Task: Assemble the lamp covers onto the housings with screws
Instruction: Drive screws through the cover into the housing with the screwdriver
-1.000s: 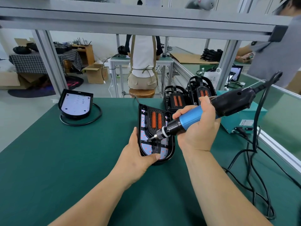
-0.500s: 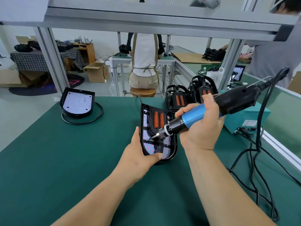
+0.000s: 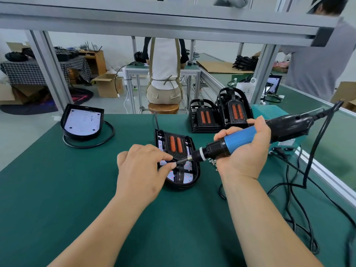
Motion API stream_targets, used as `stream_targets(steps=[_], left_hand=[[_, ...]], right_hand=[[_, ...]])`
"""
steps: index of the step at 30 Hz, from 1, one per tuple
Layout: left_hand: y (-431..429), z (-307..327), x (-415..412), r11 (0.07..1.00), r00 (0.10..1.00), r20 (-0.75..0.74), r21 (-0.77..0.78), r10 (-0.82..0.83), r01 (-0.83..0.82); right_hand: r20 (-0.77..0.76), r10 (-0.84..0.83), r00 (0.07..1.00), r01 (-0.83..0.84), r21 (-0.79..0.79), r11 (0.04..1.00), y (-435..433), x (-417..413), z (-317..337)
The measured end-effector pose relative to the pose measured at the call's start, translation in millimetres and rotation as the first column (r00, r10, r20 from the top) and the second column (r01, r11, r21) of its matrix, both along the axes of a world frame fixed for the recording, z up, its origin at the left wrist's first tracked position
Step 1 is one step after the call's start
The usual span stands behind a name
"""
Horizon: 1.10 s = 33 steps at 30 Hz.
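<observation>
A black lamp housing with its cover, showing two orange strips and a white board, lies flat on the green mat at centre. My right hand grips a blue-and-black electric screwdriver, its bit pointing left over the cover. My left hand hovers over the lamp's left side, and its thumb and forefinger pinch at the bit's tip. Whether a screw sits there is too small to tell. A few loose screws lie just right of the lamp.
Two stacks of black covers stand behind the lamp. An open housing with a white board and coiled cable sits far left. A teal power box and black cables lie at right. Two people work beyond the bench.
My left hand let go of the lamp's left edge and rose to the screwdriver's tip. The lamp has dropped from tilted to flat on the mat. The screwdriver stayed in place.
</observation>
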<state>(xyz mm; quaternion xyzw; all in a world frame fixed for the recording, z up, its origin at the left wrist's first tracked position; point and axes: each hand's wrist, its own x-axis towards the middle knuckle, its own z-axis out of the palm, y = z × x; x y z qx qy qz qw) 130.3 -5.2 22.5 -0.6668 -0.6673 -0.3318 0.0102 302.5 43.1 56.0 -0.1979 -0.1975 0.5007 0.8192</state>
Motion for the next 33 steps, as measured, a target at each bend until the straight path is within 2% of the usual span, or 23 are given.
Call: stream_targets(steps=[5, 12, 17, 24, 33], left_hand=[[-0.2, 0.9, 1.7, 1.0, 0.999, -0.034, 0.01, -0.01, 0.011], [2.4, -3.2, -1.8, 1.0, 0.998, 0.054, 0.008, -0.026, 0.026], [3.3, -5.4, 0.5, 0.999, 0.998, 0.061, 0.026, -0.028, 0.027], [1.3, -2.8, 0.0, 0.998, 1.0, 0.008, 0.049, -0.029, 0.028], [-2.4, -1.9, 0.5, 0.99, 0.988, -0.146, 0.123, -0.052, 0.07]], right_hand=[[-0.016, 0.015, 1.0, -0.015, -0.007, 1.0, 0.0, -2.0, 0.4], [-0.103, 0.039, 0.994, -0.048, -0.081, 0.996, 0.4, 2.3, 1.9], [-0.128, 0.049, 0.991, -0.063, -0.105, 0.992, -0.1, 2.8, 2.5], [-0.101, 0.062, 0.993, -0.07, -0.077, 0.995, -1.6, 1.4, 4.2], [-0.008, 0.058, 0.998, -0.058, 0.006, 0.998, -5.3, -2.9, 5.9]])
